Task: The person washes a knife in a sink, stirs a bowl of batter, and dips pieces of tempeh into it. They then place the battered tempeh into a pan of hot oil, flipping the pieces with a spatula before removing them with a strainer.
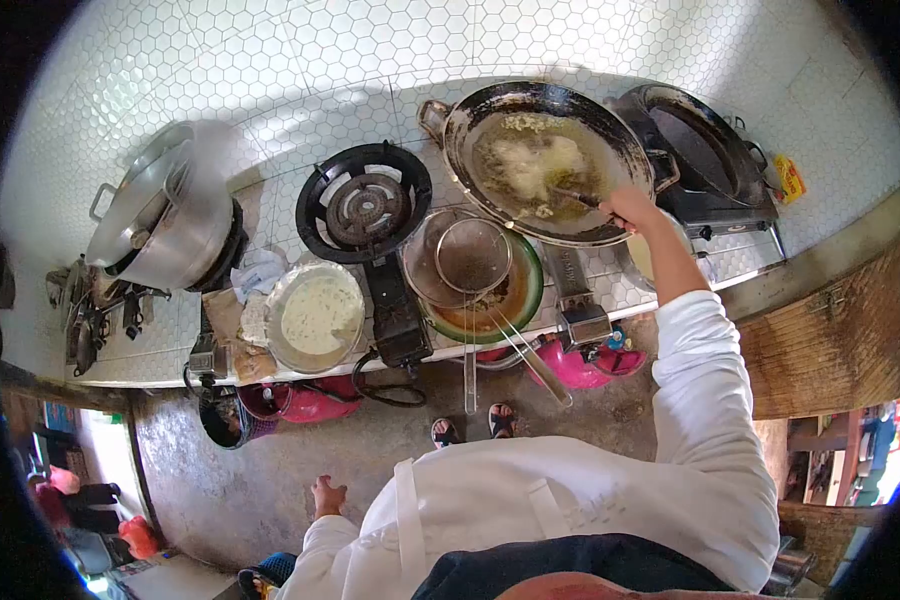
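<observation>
My right hand [631, 210] is closed around the handle of a slim dark cooking utensil [576, 196]. The utensil's far end dips into the oil, so its kind cannot be made out. Pale, lumpy batter [535, 165] floats in that oil, inside a wide black-rimmed wok [515, 97]. Down at my left side hangs my left hand [328, 496], fingers apart and holding nothing. Two strainers with long handles, including a round wire one [473, 256], rest over a green-rimmed basin [532, 300] in front of the wok. Left of them stands a bowl of pale batter [315, 318].
A bare gas burner [367, 205] stands left of the wok, with large metal pots [175, 235] farther left. Another dark pan [705, 145] sits at the right. Pink gas cylinders [590, 365] are below the tiled counter. A wooden panel [830, 325] borders the right side.
</observation>
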A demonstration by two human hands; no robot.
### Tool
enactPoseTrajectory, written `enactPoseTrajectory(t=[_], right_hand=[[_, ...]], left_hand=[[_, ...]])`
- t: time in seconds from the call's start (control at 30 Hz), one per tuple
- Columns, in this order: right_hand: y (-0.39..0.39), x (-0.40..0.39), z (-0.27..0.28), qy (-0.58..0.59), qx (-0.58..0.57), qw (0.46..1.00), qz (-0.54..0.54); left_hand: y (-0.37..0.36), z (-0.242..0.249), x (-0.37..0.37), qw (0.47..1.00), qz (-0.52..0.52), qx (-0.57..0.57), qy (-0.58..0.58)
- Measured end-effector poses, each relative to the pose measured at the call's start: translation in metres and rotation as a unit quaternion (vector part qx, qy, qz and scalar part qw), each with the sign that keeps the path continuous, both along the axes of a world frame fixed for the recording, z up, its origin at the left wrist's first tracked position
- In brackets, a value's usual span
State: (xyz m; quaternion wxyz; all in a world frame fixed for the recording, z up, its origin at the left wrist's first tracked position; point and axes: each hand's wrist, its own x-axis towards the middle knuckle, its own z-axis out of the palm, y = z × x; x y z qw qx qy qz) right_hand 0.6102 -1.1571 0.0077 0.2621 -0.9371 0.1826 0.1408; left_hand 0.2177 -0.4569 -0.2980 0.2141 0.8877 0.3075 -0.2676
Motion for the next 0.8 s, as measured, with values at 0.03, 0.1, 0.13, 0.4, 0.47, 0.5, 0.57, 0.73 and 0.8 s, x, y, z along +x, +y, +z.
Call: enactPoseTrajectory(t=[0.03,0.1,0.13,0.4,0.47,0.5,0.57,0.73,0.8], right_hand=[[0.0,-0.004,0.004,-0.001,0.07,0.997,-0.017],[0.002,-0.009,0.011,0.0,0.14,0.99,-0.034],[0.004,-0.011,0.016,-0.009,0.122,0.992,-0.023],[0.054,-0.039,0.063,-0.152,-0.255,0.949,0.107],[0.074,-0.049,0.082,-0.148,-0.277,0.945,0.097],[0.076,-0.052,0.085,-0.148,-0.276,0.945,0.097],[0.077,-0.057,0.09,-0.165,-0.309,0.923,0.162],[0.061,-0.085,0.106,-0.221,-0.346,0.88,0.237],[0.048,-0.09,0.111,-0.231,-0.358,0.871,0.243]], left_hand=[[-0.005,0.01,0.003,1.0,0.002,0.001,0.001],[-0.02,0.038,0.013,0.997,0.066,-0.012,0.027],[-0.018,0.036,0.012,0.997,0.067,-0.012,0.027],[-0.011,0.009,-0.001,0.999,0.033,0.003,0.021],[-0.031,0.038,0.011,0.998,0.05,-0.005,0.027],[-0.039,0.048,0.014,0.997,0.067,-0.013,0.033],[-0.035,0.035,0.009,0.998,0.053,-0.008,0.021],[-0.039,0.03,0.0,0.999,0.03,0.007,0.013],[-0.045,0.036,-0.006,0.998,0.064,0.008,0.015]])
